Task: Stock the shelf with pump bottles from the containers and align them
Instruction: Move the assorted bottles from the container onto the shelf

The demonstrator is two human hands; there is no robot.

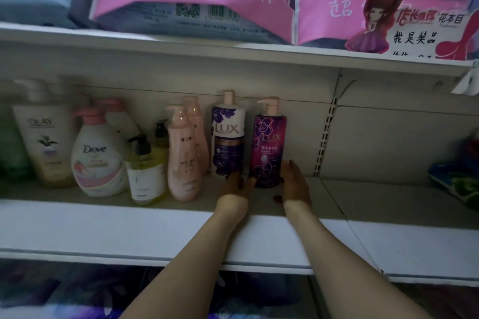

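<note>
Magenta LUX pump bottle (pixel 268 145) upright, pink pump, floral label.

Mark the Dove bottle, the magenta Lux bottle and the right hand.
Dove bottle (pixel 96 160), head view, front label.
magenta Lux bottle (pixel 268 145), head view, body front.
right hand (pixel 295 185), head view, back of hand.

Left hand (pixel 237 185) and right hand (pixel 295 184) flanking magenta Lux bottle (pixel 268 145), upright on shelf (pixel 129 230)
</note>
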